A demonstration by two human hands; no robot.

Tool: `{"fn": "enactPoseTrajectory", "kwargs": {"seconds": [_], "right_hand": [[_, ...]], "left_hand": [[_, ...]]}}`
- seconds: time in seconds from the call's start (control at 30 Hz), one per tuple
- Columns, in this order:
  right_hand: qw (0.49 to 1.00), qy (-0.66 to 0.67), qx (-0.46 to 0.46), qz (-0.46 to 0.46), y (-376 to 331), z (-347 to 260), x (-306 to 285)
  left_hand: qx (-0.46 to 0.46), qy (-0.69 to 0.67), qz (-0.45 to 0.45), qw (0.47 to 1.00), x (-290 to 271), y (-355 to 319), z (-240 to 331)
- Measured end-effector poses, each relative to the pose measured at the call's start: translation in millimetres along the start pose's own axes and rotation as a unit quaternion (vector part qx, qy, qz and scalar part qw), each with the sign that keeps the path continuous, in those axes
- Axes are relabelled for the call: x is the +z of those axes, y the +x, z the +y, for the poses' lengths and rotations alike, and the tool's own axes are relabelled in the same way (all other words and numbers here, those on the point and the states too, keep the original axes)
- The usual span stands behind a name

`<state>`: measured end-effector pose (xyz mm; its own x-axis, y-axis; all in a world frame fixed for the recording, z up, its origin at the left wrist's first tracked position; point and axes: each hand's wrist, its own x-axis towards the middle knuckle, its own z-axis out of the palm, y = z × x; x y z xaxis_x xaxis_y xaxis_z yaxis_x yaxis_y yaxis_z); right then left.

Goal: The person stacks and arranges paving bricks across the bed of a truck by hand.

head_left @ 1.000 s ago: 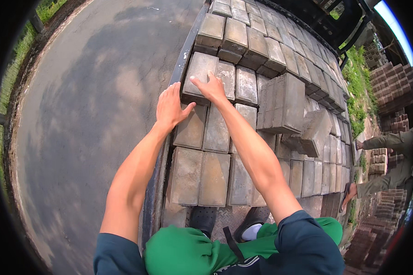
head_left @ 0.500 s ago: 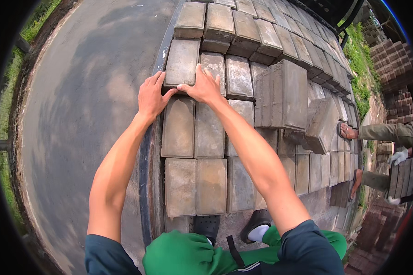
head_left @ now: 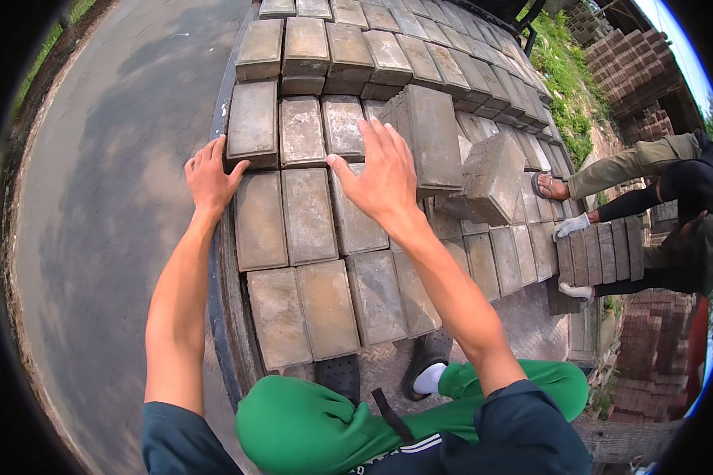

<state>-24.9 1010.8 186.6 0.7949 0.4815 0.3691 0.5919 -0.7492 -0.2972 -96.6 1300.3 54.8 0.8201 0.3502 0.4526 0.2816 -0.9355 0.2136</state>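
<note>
A grey concrete paving block (head_left: 253, 123) lies at the left edge of the laid rows, standing slightly higher than the block nearer me. My left hand (head_left: 210, 178) rests by its near left corner, thumb at the near edge and fingers stretched along the bed's rim. It grips nothing. My right hand (head_left: 384, 170) hovers over the blocks to the right, fingers spread and holding nothing. Beneath and beside it lie a block (head_left: 356, 210) and a whitish, stained block (head_left: 302, 131). Just past its fingers stands an upright group of blocks (head_left: 432, 138).
A tilted group of blocks (head_left: 489, 178) leans farther right. Beyond it a co-worker in white gloves (head_left: 572, 226) holds a row of blocks (head_left: 602, 252). A metal rim (head_left: 223, 317) borders the blocks, with grey pavement (head_left: 119, 222) outside. My dark clogs (head_left: 338, 376) stand close to the nearest row.
My right hand has left the left-edge block and moved right, opening. My left hand stays by that block's corner. The view has shifted, and the co-worker's block row has come farther into it.
</note>
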Motion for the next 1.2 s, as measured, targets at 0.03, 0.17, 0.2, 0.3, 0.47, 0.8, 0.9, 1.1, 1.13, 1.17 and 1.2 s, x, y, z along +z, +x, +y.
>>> {"fn": "enactPoseTrajectory", "kwargs": {"seconds": [0.03,0.17,0.2,0.3,0.47,0.8,0.9,1.1,1.13,1.17,1.2], "right_hand": [[0.998,-0.044,0.042,0.018,-3.0,25.8,-18.1],[0.959,-0.097,0.256,-0.076,2.7,90.5,-56.4],[0.960,-0.097,0.252,-0.075,4.4,95.9,-57.4],[0.923,-0.068,0.317,-0.206,7.2,98.9,-44.8],[0.934,-0.055,0.334,-0.117,-4.5,98.2,-24.0],[0.892,0.250,0.375,-0.007,12.3,124.8,-47.7],[0.943,0.135,0.302,-0.035,-2.7,74.0,-61.4],[0.921,0.254,0.269,-0.119,-18.4,13.9,-23.4],[0.883,0.333,0.300,-0.137,-13.4,7.4,-12.3],[0.881,0.338,0.299,-0.140,-7.7,3.5,3.9],[0.872,0.338,0.319,-0.154,-1.1,6.9,22.6]], "left_hand": [[-0.010,-0.003,-0.010,1.000,0.6,1.7,4.1],[-0.015,0.018,-0.006,1.000,-5.6,-1.9,1.5],[-0.018,0.019,-0.002,1.000,-5.2,-1.3,4.4],[-0.030,0.012,-0.041,0.999,3.7,-3.0,7.3],[-0.008,0.008,-0.036,0.999,4.4,-7.6,12.3],[-0.038,-0.022,-0.063,0.997,1.8,1.6,19.8],[-0.054,-0.014,-0.087,0.995,-7.9,0.1,11.9],[-0.049,-0.028,-0.047,0.997,0.5,-2.2,10.7],[-0.050,-0.027,-0.049,0.997,2.7,-2.8,11.6],[-0.048,-0.025,-0.050,0.997,0.4,-2.8,9.2],[-0.046,-0.027,-0.049,0.997,1.6,-0.8,11.2]]}}
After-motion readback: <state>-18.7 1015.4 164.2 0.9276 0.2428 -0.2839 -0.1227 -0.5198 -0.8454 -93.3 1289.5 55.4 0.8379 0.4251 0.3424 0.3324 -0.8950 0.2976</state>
